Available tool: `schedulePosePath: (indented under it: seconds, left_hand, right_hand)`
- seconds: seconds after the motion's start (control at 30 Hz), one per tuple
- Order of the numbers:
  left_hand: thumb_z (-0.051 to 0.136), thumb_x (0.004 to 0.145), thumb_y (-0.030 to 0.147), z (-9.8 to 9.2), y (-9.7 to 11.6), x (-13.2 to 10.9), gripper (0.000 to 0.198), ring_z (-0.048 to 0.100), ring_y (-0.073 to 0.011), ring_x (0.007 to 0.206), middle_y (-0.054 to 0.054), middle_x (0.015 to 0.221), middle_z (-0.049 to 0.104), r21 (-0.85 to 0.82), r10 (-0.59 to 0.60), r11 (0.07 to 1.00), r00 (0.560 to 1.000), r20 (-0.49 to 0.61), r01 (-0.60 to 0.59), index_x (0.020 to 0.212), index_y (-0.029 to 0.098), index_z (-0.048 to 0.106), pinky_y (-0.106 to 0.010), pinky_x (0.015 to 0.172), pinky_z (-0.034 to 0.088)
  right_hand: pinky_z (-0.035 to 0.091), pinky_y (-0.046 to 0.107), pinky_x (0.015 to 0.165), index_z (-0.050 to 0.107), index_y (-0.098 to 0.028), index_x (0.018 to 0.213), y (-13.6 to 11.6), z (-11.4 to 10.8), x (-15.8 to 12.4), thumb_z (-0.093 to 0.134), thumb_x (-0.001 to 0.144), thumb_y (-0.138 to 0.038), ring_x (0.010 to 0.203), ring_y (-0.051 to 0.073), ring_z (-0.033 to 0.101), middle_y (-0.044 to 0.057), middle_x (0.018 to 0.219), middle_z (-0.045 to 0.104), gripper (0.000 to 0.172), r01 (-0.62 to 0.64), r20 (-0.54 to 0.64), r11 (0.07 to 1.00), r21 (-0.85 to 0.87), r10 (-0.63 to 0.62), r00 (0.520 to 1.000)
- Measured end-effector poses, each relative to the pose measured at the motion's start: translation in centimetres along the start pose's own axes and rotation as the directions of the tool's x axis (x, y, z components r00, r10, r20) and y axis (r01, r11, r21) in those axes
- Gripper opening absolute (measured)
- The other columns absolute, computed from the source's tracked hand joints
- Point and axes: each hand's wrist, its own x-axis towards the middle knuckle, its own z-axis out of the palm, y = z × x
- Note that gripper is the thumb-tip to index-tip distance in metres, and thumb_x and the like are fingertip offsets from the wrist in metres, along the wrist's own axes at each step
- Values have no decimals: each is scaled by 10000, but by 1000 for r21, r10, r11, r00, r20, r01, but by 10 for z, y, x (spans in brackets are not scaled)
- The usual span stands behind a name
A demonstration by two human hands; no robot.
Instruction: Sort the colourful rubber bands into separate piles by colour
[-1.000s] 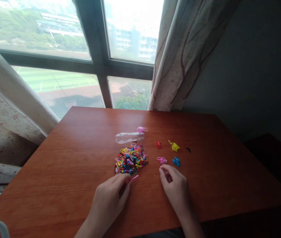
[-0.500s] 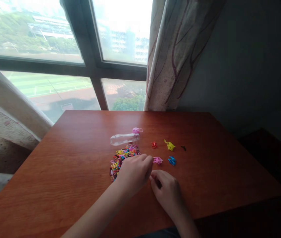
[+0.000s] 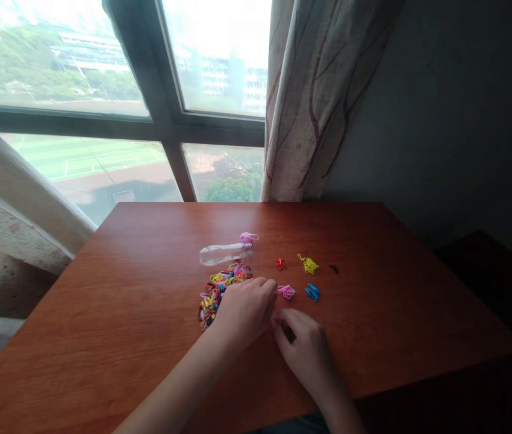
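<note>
My left hand (image 3: 247,307) reaches over a mixed pile of colourful rubber bands (image 3: 212,296), its fingers curled down and the fingertips partly hidden. Close by on the right, my right hand (image 3: 302,336) has thumb and forefinger pinched together near the left fingertips. Whatever lies between the fingers is too small to make out. Just beyond the hands is a small heap of pink bands (image 3: 287,292), with blue bands (image 3: 312,292) to its right. Farther back lie red bands (image 3: 280,263), yellow bands (image 3: 309,264) and a few black bands (image 3: 334,269).
A clear plastic bottle (image 3: 224,254) lies on its side behind the pile, with a pink looped cap (image 3: 247,237) beside its mouth. The brown wooden table (image 3: 124,289) ends at a window (image 3: 174,129). Curtains (image 3: 314,90) hang at both sides.
The hands hold nearly the same pose, close together, with only slight finger movement. The view has shifted a little; the band heaps and the bottle stay where they were.
</note>
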Motion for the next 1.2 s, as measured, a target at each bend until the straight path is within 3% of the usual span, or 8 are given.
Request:
schedulePosePath:
  seconds: [0.1,0.3,0.47,0.73,1.2]
  left_hand:
    - [446,963,224,-1,-10,-22,184,695,-193,728,-25,827,706,-4,-39,999,999,-38,39,903,219,619,-248,566,426]
    - [454,960,249,2,-36,-81,185,689,-170,650,13,790,720,-67,-105,994,965,-239,91,916,254,633,-245,544,439]
    - [452,941,228,7,-47,-109,188,694,-165,627,18,787,725,-47,-124,992,961,-248,116,912,251,636,-239,530,467]
    - [442,964,282,21,-46,-115,214,736,-183,700,-1,881,766,-22,-151,988,945,-289,151,1005,238,647,-255,580,530]
    - [452,967,294,25,-41,-109,203,721,-189,685,2,842,751,-37,-196,980,942,-272,194,931,248,647,-267,571,508]
  right_hand:
    - [387,258,619,636,-224,811,0,0,0,521,903,-156,656,163,606,0,717,649,162,6,3,1000,-17,-6,1000]
    - [360,264,606,625,-224,810,0,2,1,533,912,-168,629,155,586,-12,685,619,148,9,16,999,-40,-8,1000]
    - [356,271,613,629,-224,825,0,3,1,534,917,-168,633,157,588,-13,703,626,143,-10,20,999,-48,11,1000]
    - [358,264,621,633,-219,839,1,4,-1,527,922,-169,640,153,591,-13,712,633,144,-13,19,999,-42,14,1000]
    - [364,258,634,638,-220,851,2,4,-1,537,924,-171,654,146,594,-20,728,635,134,-27,12,999,-21,28,1000]
